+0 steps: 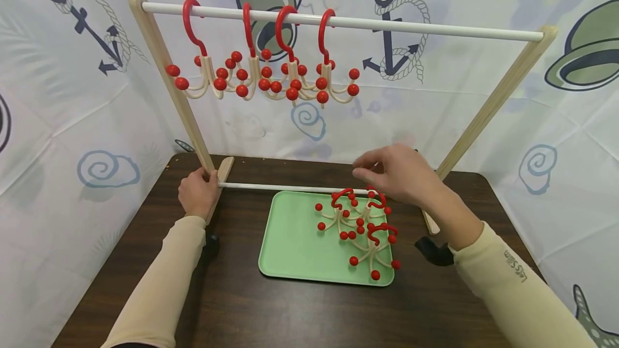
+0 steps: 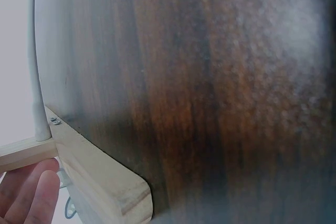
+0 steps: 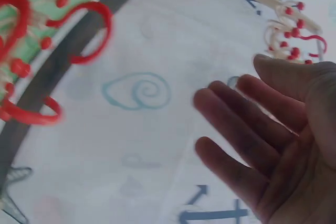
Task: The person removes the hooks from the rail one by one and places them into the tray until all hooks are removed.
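Observation:
My left hand (image 1: 198,195) grips the lower end of the rack's left wooden post (image 1: 169,69); in the left wrist view its fingers (image 2: 44,195) lie behind the wood. Above the back right of a green tray (image 1: 295,246) hovers my right hand (image 1: 398,171), holding nothing, its fingers (image 3: 247,140) spread and slightly bent in the right wrist view. Beneath it, three hangers (image 1: 382,227) with red hooks and pale, red-ball-tipped arms lie in the tray's right half. Several matching hangers (image 1: 326,72) hang from the left and middle of the white top rod (image 1: 435,28).
A lower white rod (image 1: 285,187) joins the rack's two wooden feet behind the tray. The right post (image 1: 498,95) leans up on the far side. All stands on a dark wooden table (image 1: 271,316), with a patterned white cloth (image 1: 309,144) behind.

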Motion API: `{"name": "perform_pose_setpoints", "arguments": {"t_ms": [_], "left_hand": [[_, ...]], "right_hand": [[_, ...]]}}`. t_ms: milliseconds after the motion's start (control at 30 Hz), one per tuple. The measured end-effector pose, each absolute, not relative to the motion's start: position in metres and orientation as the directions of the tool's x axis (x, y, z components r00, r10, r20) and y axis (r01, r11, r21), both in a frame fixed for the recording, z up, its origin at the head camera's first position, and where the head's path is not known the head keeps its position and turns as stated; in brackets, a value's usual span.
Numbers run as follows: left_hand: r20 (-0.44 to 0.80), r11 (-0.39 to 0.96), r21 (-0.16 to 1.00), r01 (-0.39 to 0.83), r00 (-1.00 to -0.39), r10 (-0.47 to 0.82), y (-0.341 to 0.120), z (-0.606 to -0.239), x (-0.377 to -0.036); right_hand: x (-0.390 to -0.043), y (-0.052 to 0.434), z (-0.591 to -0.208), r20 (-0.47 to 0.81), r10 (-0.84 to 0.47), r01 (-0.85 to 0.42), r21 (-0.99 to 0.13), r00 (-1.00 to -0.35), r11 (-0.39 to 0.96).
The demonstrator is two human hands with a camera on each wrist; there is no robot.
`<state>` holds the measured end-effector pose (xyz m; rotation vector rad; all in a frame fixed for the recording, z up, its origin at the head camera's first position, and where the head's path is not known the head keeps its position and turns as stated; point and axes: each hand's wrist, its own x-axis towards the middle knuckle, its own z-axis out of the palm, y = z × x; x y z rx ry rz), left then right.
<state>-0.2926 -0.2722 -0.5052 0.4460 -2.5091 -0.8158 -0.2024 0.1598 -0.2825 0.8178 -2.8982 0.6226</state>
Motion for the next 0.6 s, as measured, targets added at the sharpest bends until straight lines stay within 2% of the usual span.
{"name": "perform_pose_setpoints", "arguments": {"t_ms": [100, 233, 300, 367, 467, 600], "left_hand": [[0.331, 0.772, 0.617, -0.154, -0.839, -0.431, -0.272, -0.505, -0.292], [0.335, 0.773, 0.615, -0.153, -0.837, -0.432, -0.273, -0.506, -0.292], [0.33, 0.772, 0.616, -0.157, -0.838, -0.435, -0.273, -0.505, -0.292], [0.324, 0.77, 0.617, -0.165, -0.838, -0.439, -0.273, -0.506, -0.292], [0.318, 0.769, 0.615, -0.172, -0.839, -0.441, -0.274, -0.507, -0.293], [0.325, 0.775, 0.61, -0.166, -0.839, -0.436, -0.275, -0.508, -0.294]], "right_hand": [[-0.21, 0.156, -0.266, 0.362, -0.489, -0.598, -0.315, -0.794, 0.737], [-0.225, 0.148, -0.245, 0.605, -0.464, -0.696, -0.218, -0.646, 0.684], [-0.233, 0.143, -0.236, 0.686, -0.442, -0.719, -0.172, -0.578, 0.673], [-0.242, 0.138, -0.228, 0.737, -0.409, -0.714, -0.14, -0.538, 0.686], [-0.254, 0.127, -0.219, 0.762, -0.352, -0.671, -0.142, -0.544, 0.728], [-0.266, 0.112, -0.212, 0.712, -0.305, -0.597, -0.198, -0.633, 0.778]]}}
